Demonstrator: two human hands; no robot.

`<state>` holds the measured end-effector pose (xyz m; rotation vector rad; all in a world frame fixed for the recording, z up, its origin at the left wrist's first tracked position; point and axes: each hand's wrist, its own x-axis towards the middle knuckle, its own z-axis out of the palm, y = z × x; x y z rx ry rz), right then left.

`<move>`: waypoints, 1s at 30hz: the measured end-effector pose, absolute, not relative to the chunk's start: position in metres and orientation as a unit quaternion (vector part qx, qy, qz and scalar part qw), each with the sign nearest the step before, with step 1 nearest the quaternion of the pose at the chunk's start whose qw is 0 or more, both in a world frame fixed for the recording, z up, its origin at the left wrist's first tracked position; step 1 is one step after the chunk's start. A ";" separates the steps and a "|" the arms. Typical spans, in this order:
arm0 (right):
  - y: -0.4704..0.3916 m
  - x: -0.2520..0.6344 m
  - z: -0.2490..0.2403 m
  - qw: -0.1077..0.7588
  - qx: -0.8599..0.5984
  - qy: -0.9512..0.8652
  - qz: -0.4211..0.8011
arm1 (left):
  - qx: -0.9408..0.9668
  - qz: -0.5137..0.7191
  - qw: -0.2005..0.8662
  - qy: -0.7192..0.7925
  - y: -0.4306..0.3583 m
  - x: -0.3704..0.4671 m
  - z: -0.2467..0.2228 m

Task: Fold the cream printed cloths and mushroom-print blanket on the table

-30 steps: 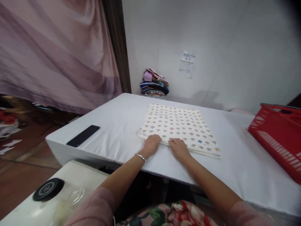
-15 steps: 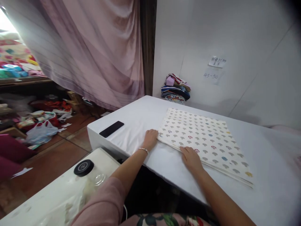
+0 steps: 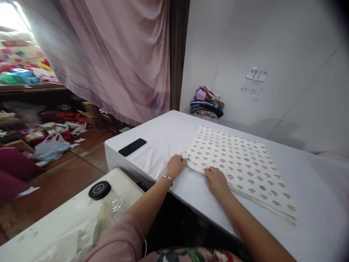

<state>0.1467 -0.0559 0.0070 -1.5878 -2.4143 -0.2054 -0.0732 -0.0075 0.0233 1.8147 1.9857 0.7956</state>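
A folded white cloth (image 3: 237,163) printed with grey, red, blue and yellow mushroom shapes lies in flat layers on the white-covered table (image 3: 160,134). At its near left corner, my left hand (image 3: 176,166) has its fingers closed on the fabric. My right hand (image 3: 217,181) grips the near edge, a short way to the right, fingertips on top of the cloth. Between the two hands the edge bows slightly. The layers show as stacked edges along the near right side. My thumbs are mostly hidden.
A black phone (image 3: 132,147) lies on the table's left part. Nearer stands a white surface (image 3: 68,207) with a round black lid (image 3: 99,190) and clear plastic. Folded fabrics (image 3: 207,103) are piled by the wall. A pink curtain (image 3: 131,54) hangs behind; bags (image 3: 51,146) clutter the floor.
My right hand has slid left along the near edge, closer to my left hand. The left corner of the cloth now looks rounded and bent. The view has shifted slightly left.
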 end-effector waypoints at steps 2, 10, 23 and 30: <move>-0.048 0.131 0.013 0.105 -0.540 -0.832 -0.068 | 0.579 0.331 0.267 0.695 -0.002 -0.068 0.024; -0.021 0.081 0.023 0.101 -0.547 -0.831 -0.013 | 0.459 0.411 0.458 0.641 0.005 -0.057 0.024; 0.002 0.091 0.015 0.259 -0.606 -0.717 0.228 | 0.459 0.355 0.499 0.643 0.010 -0.061 0.019; 0.004 0.090 0.021 0.280 -0.560 -0.736 0.259 | 0.452 0.340 0.517 0.643 0.016 -0.050 0.019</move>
